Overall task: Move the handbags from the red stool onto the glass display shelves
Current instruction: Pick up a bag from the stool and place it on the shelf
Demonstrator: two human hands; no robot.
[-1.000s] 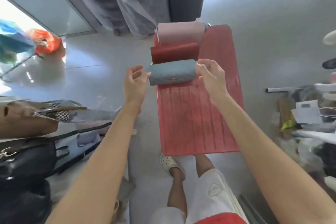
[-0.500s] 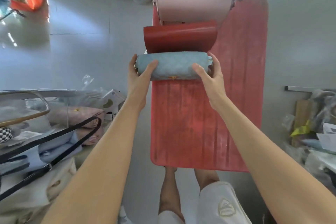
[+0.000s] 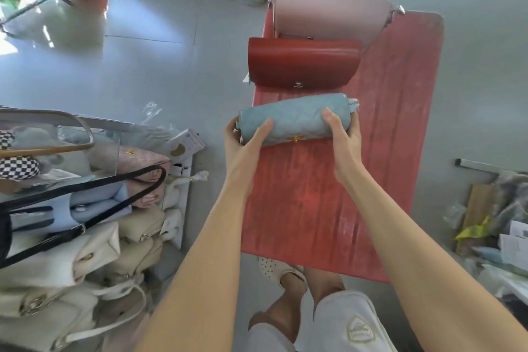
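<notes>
A light blue quilted handbag (image 3: 297,118) with a gold clasp is held over the red stool (image 3: 400,111). My left hand (image 3: 243,146) grips its left end, thumb across the front. My right hand (image 3: 343,140) grips its right end. Behind it on the stool stand a dark red handbag (image 3: 303,63) and a pale pink handbag (image 3: 328,13). The glass display shelves (image 3: 85,128) are at the left, holding several bags.
Cream and white bags (image 3: 85,260) are piled under the shelves at the lower left, with a black strap (image 3: 85,186) looping across. Papers and clutter (image 3: 497,223) lie at the right. My legs and a spotted shoe (image 3: 283,271) are below the stool's near edge.
Both hands closed round the ends of the blue bag and drew it toward me, tilted, opening a gap from the red bag. The view shifted, showing more of the shelves.
</notes>
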